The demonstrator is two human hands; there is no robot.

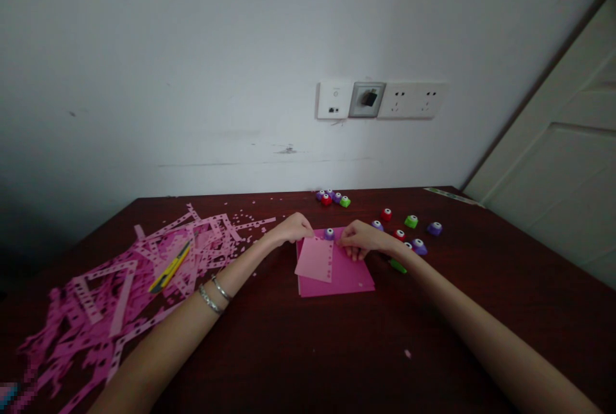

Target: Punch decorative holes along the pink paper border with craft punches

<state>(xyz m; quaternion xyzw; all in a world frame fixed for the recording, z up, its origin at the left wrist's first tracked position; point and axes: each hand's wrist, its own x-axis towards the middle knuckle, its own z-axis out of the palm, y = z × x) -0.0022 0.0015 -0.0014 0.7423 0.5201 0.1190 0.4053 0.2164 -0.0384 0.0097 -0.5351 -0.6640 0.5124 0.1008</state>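
A light pink sheet of paper (314, 261) with small holes along its right and top edges lies over a stack of darker pink paper (353, 276). My left hand (292, 229) is closed, pinching the light sheet by its upper left corner. At that sheet's top right corner sits a small purple craft punch (329, 233) with a white button. Just right of the punch, my right hand (359, 239) is curled above the dark paper, thumb and finger together. Whatever is between those fingers is too small to make out.
Punched pink paper scraps (110, 292) are heaped at left, with a yellow box cutter (171, 266) on top. Several craft punches (326, 199) cluster near the wall; others, including a green one (411, 221), stand at right. Wall sockets (412, 100) are above the dark table (298, 356).
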